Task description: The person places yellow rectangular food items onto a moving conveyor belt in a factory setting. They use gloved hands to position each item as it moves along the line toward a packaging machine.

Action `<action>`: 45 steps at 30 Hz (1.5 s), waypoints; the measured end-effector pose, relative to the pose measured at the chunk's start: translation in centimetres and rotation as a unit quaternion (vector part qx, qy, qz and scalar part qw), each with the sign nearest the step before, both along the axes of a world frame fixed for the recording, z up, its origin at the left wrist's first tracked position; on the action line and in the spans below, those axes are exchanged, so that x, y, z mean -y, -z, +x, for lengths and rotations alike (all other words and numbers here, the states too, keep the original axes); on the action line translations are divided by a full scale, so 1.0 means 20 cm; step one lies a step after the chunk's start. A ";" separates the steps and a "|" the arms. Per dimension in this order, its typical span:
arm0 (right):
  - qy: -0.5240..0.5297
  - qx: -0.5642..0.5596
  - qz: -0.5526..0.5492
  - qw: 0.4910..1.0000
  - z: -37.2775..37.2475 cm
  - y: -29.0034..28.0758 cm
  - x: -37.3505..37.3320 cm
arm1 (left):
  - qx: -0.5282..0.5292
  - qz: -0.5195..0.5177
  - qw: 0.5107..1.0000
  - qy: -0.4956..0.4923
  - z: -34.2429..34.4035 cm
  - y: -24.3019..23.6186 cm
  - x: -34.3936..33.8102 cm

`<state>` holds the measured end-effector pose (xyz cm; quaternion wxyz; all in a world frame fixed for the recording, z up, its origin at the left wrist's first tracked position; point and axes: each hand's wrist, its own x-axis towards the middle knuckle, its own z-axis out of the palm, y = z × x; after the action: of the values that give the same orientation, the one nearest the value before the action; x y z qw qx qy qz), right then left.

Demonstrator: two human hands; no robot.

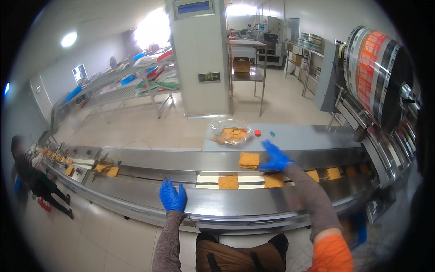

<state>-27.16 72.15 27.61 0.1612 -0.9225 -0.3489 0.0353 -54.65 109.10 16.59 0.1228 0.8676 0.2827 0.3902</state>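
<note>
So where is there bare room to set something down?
Free: the grey tabletop right of the small blue-green item, and the front steel ledge right of the left hand, nearer than the row of orange squares. Crowded: around the right hand, beside the orange stack, and where the plastic bag and red cap sit close together.

The left forearm (168, 240), in a grey-brown sleeve, rises almost straight, its blue-gloved left hand (172, 196) back up, fingers loosely parted and pointing ahead. The right forearm (312, 195) slants inward and reaches farther forward; its blue-gloved right hand (275, 157) is spread, thumb apart from the fingers. Orange cloth (333, 256) covers the right elbow area.
</note>
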 end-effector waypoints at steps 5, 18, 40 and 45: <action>-0.052 -0.081 -0.070 0.993 0.08 0.12 -0.35 | -0.035 -0.001 0.999 -0.005 0.00 -0.02 -0.02; -0.129 0.015 0.016 0.991 -0.27 0.16 0.07 | -0.029 0.049 0.998 -0.016 0.00 0.02 -0.02; 0.328 0.136 0.045 0.934 -0.27 0.51 0.93 | 0.022 -0.018 0.996 -0.079 0.05 0.02 -0.17; 0.362 0.165 0.059 0.916 -0.14 0.57 1.07 | -0.151 -0.058 0.971 -0.176 0.22 -0.08 -0.27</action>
<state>-30.05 50.81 16.29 0.1573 -0.9673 -0.0138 -0.1984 -50.34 114.46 18.28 0.0581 0.8446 0.4679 0.2537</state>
